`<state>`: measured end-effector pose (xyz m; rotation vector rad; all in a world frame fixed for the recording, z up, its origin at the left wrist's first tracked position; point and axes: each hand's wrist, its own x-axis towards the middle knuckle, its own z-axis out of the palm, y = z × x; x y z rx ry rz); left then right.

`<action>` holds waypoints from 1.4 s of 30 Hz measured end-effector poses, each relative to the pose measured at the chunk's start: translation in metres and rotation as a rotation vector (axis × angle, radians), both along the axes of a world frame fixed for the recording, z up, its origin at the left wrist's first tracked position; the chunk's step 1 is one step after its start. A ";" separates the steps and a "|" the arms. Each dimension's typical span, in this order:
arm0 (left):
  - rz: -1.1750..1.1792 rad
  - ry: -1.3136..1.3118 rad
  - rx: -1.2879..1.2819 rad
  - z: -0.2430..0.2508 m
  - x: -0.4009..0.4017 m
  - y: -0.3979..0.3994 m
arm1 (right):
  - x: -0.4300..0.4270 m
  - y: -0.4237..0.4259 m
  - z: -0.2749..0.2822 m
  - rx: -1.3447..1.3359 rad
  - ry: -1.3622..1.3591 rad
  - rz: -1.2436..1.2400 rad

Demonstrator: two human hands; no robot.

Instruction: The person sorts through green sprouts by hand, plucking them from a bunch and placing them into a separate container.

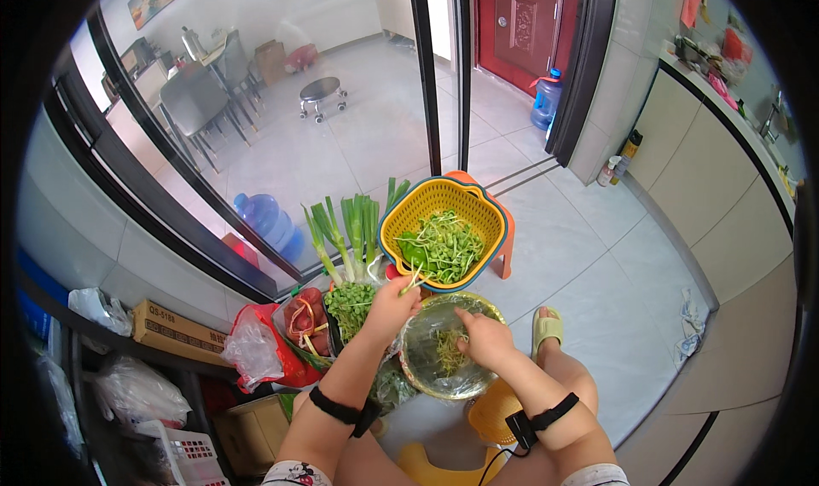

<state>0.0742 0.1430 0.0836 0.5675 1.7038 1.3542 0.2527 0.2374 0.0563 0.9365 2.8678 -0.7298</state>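
My left hand (pixel 391 310) pinches a few pale-stemmed green sprouts (pixel 414 281) near the front rim of a yellow basket. That yellow slotted basket (pixel 397 227), nested in a blue-rimmed basin, holds loose sprouts (pixel 451 249) and a green pepper (pixel 411 250). My right hand (pixel 487 340) is over a round bin (pixel 419 364) lined with clear plastic, its index finger and thumb apart with nothing visible between them. Thin root trimmings (pixel 450 352) lie in the bin. Left of my left hand stands a dense bunch of sprouts (pixel 349 307).
An orange stool (pixel 505 256) supports the basket. Leeks (pixel 358 230), a bag of red-skinned produce (pixel 307 320) and a red plastic bag (pixel 249 352) crowd the left. A yellow strainer (pixel 492 415) sits below the bin. Glass sliding-door framing (pixel 435 102) rises behind; cabinets (pixel 678 128) line the right.
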 end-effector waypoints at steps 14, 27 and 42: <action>0.160 0.000 -0.102 0.007 -0.056 -0.027 | -0.020 0.004 0.001 -0.186 -0.027 0.115; 0.181 1.132 -0.309 -0.073 -0.103 -0.090 | -0.028 -0.010 -0.018 -0.155 0.027 0.194; -0.188 1.299 -0.539 -0.092 -0.066 -0.049 | -0.030 -0.011 -0.028 -0.164 0.139 0.253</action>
